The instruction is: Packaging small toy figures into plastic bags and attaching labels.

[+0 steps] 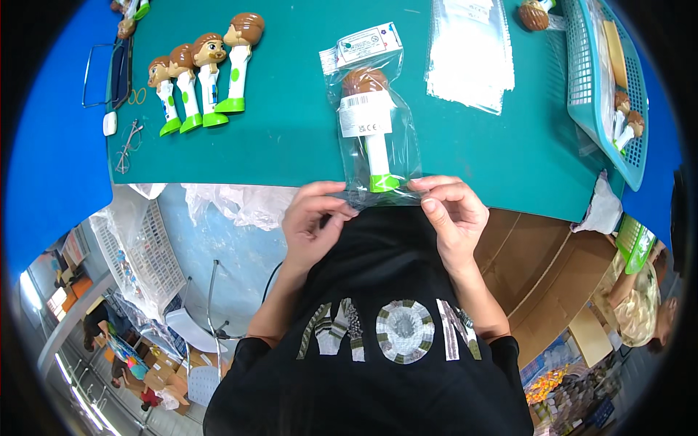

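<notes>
A clear plastic bag point(403, 138) with a printed header lies on the green tabletop in front of me. Inside it is a figure-shaped toy point(376, 156) with a brown-haired head, white body and green base; a white label covers its middle. My left hand point(314, 221) pinches the bag's near left corner between thumb and fingers. At the near right corner, my right hand point(454, 211) grips the plastic the same way. The toy's green base points toward me, between both hands.
Several unbagged figure toys point(207, 80) lie in a row at the left. Flat clear bags point(469, 58) are stacked at the back, right of centre. A teal basket point(582, 80) with more toys stands at the right edge. Rubber bands point(137, 96) lie far left.
</notes>
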Action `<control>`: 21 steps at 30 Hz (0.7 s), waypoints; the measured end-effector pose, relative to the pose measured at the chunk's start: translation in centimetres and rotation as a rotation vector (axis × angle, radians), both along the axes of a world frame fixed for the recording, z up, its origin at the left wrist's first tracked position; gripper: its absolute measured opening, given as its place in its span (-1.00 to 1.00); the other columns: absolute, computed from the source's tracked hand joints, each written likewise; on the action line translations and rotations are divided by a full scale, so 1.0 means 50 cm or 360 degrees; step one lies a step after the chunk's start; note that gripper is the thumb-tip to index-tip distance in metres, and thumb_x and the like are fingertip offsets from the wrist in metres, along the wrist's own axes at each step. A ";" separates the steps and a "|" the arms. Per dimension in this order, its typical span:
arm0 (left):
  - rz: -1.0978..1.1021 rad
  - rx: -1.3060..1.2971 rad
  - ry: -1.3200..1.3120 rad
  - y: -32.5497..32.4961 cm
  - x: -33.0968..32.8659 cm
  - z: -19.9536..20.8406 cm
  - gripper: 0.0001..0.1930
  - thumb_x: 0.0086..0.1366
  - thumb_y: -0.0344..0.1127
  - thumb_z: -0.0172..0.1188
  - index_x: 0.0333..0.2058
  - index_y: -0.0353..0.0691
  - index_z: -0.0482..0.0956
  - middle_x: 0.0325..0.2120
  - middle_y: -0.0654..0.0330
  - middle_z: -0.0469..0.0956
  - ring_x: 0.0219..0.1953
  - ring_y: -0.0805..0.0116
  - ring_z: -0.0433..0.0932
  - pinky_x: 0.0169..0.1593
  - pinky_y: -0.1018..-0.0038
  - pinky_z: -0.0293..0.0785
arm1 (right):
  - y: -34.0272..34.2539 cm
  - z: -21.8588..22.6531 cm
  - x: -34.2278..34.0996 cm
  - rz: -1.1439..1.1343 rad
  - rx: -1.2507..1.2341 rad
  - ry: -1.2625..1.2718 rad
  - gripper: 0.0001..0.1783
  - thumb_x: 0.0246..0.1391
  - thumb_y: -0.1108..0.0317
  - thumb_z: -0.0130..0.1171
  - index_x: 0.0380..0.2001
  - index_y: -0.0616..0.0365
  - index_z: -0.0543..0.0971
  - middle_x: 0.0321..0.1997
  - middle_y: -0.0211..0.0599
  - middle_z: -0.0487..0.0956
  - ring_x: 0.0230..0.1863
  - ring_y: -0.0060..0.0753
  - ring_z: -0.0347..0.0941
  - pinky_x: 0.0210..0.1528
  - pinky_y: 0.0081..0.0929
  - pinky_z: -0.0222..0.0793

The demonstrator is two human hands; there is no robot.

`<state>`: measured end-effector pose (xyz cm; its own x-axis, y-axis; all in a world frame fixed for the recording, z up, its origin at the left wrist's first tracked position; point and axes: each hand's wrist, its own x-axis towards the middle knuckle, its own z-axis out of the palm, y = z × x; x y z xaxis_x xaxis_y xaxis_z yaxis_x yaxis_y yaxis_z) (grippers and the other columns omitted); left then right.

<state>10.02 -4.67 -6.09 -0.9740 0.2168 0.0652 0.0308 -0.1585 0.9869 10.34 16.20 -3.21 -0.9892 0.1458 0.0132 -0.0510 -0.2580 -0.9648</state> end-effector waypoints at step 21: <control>0.0337 -0.0167 0.0232 0.067 -0.013 0.013 -0.88 0.23 -0.40 0.07 -0.40 -0.35 0.39 -0.44 0.03 0.49 -0.35 0.26 0.49 -0.20 0.37 0.46 | -0.013 0.019 -0.002 -0.0188 -0.0063 -0.0238 -0.95 0.04 0.53 0.09 -0.48 0.26 0.45 -0.31 -0.15 0.55 -0.27 -0.40 0.49 -0.11 -0.44 0.39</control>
